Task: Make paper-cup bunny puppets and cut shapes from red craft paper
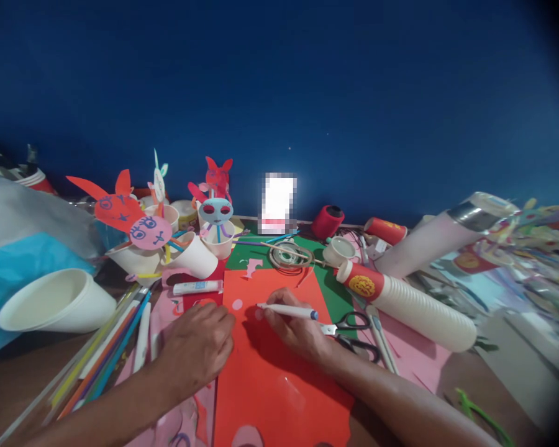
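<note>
A white marker (291,310) with a blue end lies across the fingers of my right hand (302,335), which grips it above a sheet of red paper (256,397). Its tip points left, close to a small pink paper circle (237,304); a second pink spot is beneath my fingers. My left hand (205,338) rests on the paper's left edge with its fingers curled in; whatever may be inside them is hidden. Black-handled scissors (354,321) lie just right of my right hand. Another white marker (198,287) is beyond my left hand.
Paper cups with animal-face cutouts, one a pink face (149,233), stand at the back left. Nearer lies a tipped white cup (58,301). On the right are a long stack of paper cups (419,310), a tumbler (428,239) and a red thread spool (327,221). A blurred bright screen (279,195) stands behind.
</note>
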The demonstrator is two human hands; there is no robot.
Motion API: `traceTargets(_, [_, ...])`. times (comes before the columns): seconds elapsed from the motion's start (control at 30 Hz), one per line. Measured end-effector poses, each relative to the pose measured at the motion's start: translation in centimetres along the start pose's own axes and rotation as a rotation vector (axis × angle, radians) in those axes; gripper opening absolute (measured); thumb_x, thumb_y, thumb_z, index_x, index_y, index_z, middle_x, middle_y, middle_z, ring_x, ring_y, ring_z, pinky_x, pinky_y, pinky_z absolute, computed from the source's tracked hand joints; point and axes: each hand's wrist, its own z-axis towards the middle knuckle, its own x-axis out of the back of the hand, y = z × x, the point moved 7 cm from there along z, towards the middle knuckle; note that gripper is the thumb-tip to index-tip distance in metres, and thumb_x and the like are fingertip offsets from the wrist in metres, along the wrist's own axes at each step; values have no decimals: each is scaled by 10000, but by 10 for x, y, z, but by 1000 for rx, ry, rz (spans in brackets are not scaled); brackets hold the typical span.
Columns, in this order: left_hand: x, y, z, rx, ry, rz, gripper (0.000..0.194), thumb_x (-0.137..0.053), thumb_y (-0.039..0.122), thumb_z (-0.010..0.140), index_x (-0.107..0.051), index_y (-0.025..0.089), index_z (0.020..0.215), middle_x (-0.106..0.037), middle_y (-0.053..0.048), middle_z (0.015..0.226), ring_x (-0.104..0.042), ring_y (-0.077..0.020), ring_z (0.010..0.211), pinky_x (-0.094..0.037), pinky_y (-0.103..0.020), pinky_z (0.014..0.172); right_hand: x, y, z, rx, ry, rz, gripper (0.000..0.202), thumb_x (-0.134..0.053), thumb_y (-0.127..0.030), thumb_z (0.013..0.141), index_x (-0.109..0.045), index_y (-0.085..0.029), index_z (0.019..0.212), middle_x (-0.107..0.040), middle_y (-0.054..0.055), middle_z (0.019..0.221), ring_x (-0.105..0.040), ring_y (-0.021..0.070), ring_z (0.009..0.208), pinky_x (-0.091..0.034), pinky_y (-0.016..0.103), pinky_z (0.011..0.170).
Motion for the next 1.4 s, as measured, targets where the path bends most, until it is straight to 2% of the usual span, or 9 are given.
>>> traceTargets(0.07, [1,0,2,8,-30,7,191,-406,73,745,-565,173,709,-580,-51,753,-504,-199,730,-397,-346,668,0,0,0,10,10,6,42,-464,-209,820,-503,-194,824,-576,-19,665,-532,125,556,-391,233,504])
traceTargets(0.17, [2,7,2,-61,-13,-43,219,-435,77,735,-588,169,861,-587,-68,979,-477,-224,889,-385,-370,752,-1,3,0,21,23,11,43,-467,-209,815,-500,-186,830,-579,-13,692,-545,127,589,-403,230,524])
traceTargets(0.27, [2,19,-2,-172,48,-123,287,-452,112,757,-556,194,1012,-567,-31,1115,-412,-248,1035,-330,-412,838,-2,4,-1,26,24,12,49,-472,-227,816,-496,-192,840,-577,-10,701,-545,124,591,-408,224,529])
traceTargets(0.37, [1,24,-4,-228,69,-179,257,-443,168,796,-551,225,1022,-576,4,1128,-395,-246,1073,-297,-423,853,-2,4,-2,22,19,25,41,-466,-240,826,-481,-202,837,-564,-15,679,-533,120,573,-401,220,518])
traceTargets(0.5, [3,22,-3,-223,49,-219,230,-439,244,821,-557,234,1019,-574,3,1142,-409,-238,1075,-288,-412,852,-3,6,-2,4,7,30,45,-467,-250,829,-469,-209,848,-562,-10,690,-535,134,603,-403,230,528])
traceTargets(0.77, [3,20,-1,-211,-11,-216,339,-422,373,831,-522,203,1107,-578,-32,1137,-413,-257,1075,-295,-420,858,-5,11,-2,-17,-10,55,43,-454,-249,836,-465,-210,849,-566,6,728,-527,140,596,-420,256,558])
traceTargets(1.07, [-2,21,-2,-215,-50,-186,410,-394,411,836,-499,158,1141,-517,-71,1211,-379,-275,1101,-262,-454,919,-4,10,-1,-27,10,103,49,-486,-250,822,-475,-208,845,-559,2,711,-514,137,604,-412,261,570])
traceTargets(1.23, [5,23,1,-210,-69,-217,360,-407,411,830,-530,198,1093,-539,-51,1172,-409,-263,1064,-300,-442,886,-7,13,-2,-48,12,142,41,-486,-245,821,-471,-210,835,-546,0,714,-510,136,620,-412,263,591])
traceTargets(1.4, [7,23,2,-217,-81,-233,358,-409,418,828,-534,214,1093,-550,-47,1156,-418,-263,1047,-305,-443,867,-1,19,-2,-110,75,303,61,-458,-257,829,-439,-203,810,-511,-5,693,-488,133,628,-405,248,574])
